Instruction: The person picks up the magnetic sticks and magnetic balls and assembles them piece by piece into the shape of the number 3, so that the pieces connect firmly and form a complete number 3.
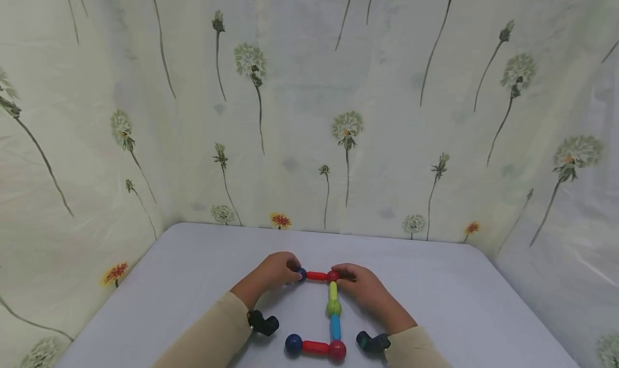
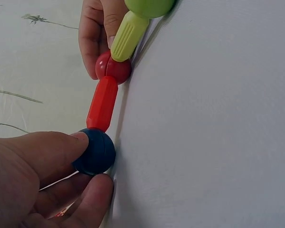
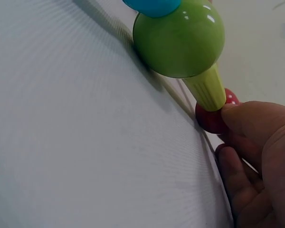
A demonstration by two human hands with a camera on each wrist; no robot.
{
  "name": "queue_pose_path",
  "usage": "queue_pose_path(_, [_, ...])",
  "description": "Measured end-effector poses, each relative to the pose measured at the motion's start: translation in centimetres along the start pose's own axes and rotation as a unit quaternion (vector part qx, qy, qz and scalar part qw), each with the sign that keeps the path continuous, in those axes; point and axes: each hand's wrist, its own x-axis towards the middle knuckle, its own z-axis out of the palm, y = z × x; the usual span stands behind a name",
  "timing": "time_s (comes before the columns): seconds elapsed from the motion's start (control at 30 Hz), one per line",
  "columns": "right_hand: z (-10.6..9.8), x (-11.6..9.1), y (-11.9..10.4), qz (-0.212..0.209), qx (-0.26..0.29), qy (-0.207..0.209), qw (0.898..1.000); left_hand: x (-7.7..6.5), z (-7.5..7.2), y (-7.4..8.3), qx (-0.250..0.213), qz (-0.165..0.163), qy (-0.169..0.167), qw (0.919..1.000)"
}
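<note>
Balls and short rods join into a three-sided figure on the white table. At its far left corner my left hand (image 1: 276,271) pinches a dark blue ball (image 2: 96,153) between thumb and fingers. A red rod (image 1: 316,276) links that ball to a red ball (image 2: 113,68), which my right hand (image 1: 361,286) grips with thumb and fingertips. From the red ball toward me run a yellow-green rod (image 3: 206,88), a green ball (image 3: 180,38) and a light blue rod (image 1: 336,327). The near side has another red ball (image 1: 337,351), a red rod (image 1: 315,347) and a second dark blue ball (image 1: 293,345).
The white table (image 1: 217,250) ends at the back against a pale curtain (image 1: 300,99) printed with dandelions, which also hangs at both sides. A dark wrist camera (image 1: 263,323) sits on the left wrist and another camera (image 1: 373,341) on the right.
</note>
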Motion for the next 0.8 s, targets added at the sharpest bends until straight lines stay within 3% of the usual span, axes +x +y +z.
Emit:
queue_pose_path(0.37, [0.3,-1.7,-1.4,0.044,0.002,0.034,0.998,0.1,0.1,-0.9,-0.024,-0.008,0.006,0.9997])
queue_pose_path(0.53, [0.1,-3.5,-1.6,0.041,0.018,-0.019,0.999,-0.2,0.1,-1.1,-0.023,-0.008,0.011,0.9996])
queue_pose_path(0.67, [-0.4,-5.1,-1.8,0.014,0.026,-0.072,0.997,-0.3,0.3,-0.9,-0.018,0.003,0.015,0.9997])
queue_pose_path(0.8, [-0.5,-5.8,-2.0,-0.009,0.03,-0.094,0.995,-0.2,0.4,-0.6,-0.016,0.0,0.019,0.9997])
